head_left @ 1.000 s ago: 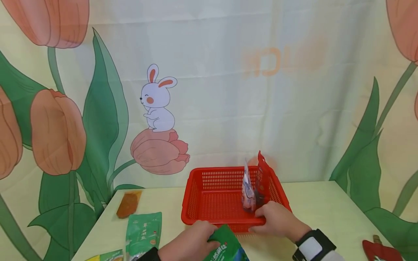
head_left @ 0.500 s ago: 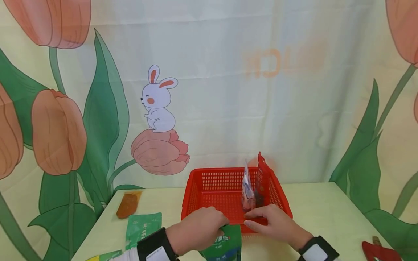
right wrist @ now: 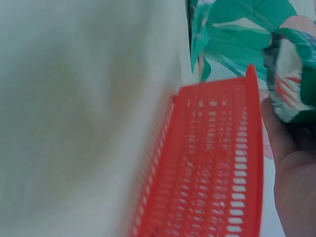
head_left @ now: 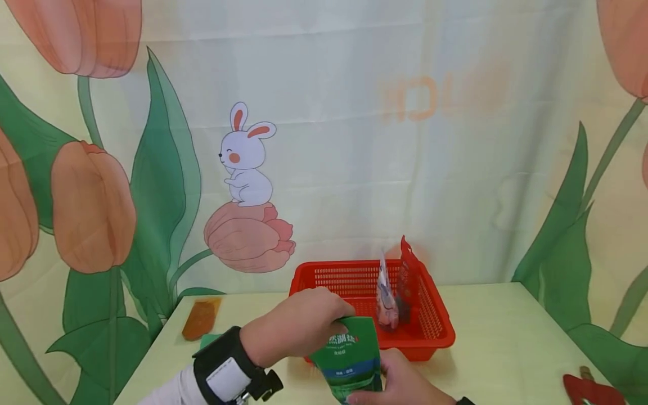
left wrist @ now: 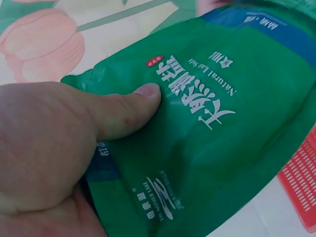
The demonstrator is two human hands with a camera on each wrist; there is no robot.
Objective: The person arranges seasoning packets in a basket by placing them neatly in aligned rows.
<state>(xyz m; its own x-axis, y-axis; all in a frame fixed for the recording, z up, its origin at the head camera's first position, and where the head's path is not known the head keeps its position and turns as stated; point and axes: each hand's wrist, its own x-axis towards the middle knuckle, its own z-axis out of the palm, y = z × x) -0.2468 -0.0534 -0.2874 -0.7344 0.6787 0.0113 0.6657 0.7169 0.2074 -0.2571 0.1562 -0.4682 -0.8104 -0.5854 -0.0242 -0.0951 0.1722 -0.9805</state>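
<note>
A green bag of lake salt (head_left: 348,354) is held upright just in front of the red plastic basket (head_left: 439,336). My left hand (head_left: 306,320) pinches its top edge; in the left wrist view the thumb (left wrist: 126,111) lies across the printed front. My right hand (head_left: 402,382) grips the lower right side of the bag, its fingers partly hidden behind it. In the right wrist view, the bag's bottom (right wrist: 291,74) sits against that hand, beside the basket's wall (right wrist: 212,148). Inside the basket, a white-and-pink packet (head_left: 386,304) and a red packet (head_left: 408,281) stand upright at the right.
A brown flat packet (head_left: 201,319) lies at the table's far left. The edge of a green pouch (head_left: 209,339) shows behind my left forearm. A red item with a brown tip (head_left: 592,389) lies at the right edge. A printed curtain (head_left: 329,169) hangs behind the table.
My left hand has lifted the salt bag up and toward the basket. My right hand has left the basket's front rim and moved down onto the bag. The basket has shifted slightly.
</note>
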